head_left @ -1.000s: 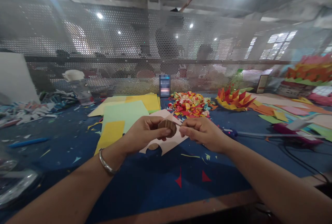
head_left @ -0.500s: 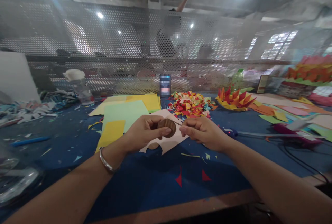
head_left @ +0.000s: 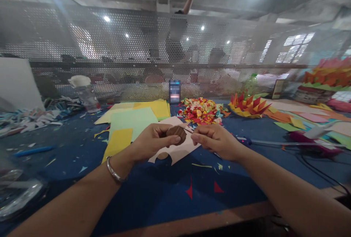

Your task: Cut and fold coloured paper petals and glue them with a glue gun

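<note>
Between the thumb and fingers of my left hand [head_left: 148,139] is a small brown rounded piece [head_left: 177,134] with ridges on its side. My right hand [head_left: 214,138], just to the right of it, is closed in a pinch. A thin, narrow thing [head_left: 187,129] reaches from those fingertips toward the brown piece; its kind is too small to make out. Under both hands lies a pale pink paper sheet [head_left: 183,148] with rounded cutouts along its near edge.
Green paper [head_left: 134,118] and yellow paper [head_left: 119,143] lie left of centre. Behind my right hand is a heap of folded paper pieces [head_left: 201,109]. A glue gun [head_left: 315,140] with a glue stick lies right. A phone [head_left: 174,91] stands before a perforated screen; a person is behind it.
The brown piece has tilted slightly in my left fingers, showing a broader face. My hands stay almost in place. Behind the screen, the person's raised arm has shifted up and left.
</note>
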`<state>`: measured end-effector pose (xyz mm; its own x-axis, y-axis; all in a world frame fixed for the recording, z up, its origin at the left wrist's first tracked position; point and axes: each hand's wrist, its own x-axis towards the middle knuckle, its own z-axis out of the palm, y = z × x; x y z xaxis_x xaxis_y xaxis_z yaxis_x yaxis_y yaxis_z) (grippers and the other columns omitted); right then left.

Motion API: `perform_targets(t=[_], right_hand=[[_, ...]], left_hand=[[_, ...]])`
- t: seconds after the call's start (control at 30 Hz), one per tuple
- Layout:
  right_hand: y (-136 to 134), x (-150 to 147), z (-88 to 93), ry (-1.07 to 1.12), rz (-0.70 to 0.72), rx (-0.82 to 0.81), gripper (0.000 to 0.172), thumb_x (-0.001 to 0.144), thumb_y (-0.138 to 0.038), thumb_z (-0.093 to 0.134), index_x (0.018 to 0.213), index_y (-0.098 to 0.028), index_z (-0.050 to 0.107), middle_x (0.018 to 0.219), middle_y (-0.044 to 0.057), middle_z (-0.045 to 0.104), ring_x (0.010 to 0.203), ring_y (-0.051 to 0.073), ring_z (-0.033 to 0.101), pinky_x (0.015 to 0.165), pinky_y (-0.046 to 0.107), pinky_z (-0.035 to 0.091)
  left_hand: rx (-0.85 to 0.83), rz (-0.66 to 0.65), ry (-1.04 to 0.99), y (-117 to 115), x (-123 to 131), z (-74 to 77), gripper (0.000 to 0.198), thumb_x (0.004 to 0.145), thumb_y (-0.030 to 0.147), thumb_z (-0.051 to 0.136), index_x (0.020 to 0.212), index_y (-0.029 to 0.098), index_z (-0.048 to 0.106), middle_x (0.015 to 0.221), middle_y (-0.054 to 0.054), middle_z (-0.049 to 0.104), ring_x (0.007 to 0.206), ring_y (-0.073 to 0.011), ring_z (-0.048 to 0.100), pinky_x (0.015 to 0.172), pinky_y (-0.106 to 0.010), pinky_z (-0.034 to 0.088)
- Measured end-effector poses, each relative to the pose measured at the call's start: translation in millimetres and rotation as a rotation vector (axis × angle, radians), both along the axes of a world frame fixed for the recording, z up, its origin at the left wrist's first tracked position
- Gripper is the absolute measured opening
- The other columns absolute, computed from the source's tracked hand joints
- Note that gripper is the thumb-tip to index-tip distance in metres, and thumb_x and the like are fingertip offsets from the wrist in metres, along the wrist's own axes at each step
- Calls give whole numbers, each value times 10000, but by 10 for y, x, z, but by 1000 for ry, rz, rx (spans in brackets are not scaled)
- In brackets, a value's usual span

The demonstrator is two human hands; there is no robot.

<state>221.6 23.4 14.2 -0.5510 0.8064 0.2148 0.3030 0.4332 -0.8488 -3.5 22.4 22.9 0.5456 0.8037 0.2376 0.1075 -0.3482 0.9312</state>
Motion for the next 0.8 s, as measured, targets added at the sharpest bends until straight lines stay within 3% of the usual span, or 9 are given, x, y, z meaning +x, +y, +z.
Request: perform_targets(t=[0.23, 0.8], right_hand=[[0, 0, 4, -10, 15, 17, 376, 886, -509, 526, 755, -161, 586, 518, -78, 345, 436, 53, 288, 406, 197, 200], [2, -12, -9, -22, 1, -11, 381, 894, -509, 512, 740, -167, 578, 492, -81, 344, 424, 52, 285, 405, 199, 202]], left_hand=[[4, -85, 3, 5, -6, -6, 194, 823, 294, 618, 708, 138, 613, 699, 7, 519, 648, -103, 428, 613, -237, 340], [-90, -129, -64, 20, -26, 5, 136, 796, 246, 646, 693, 158, 632, 684, 10, 518, 653, -110, 434, 671, -264, 349]])
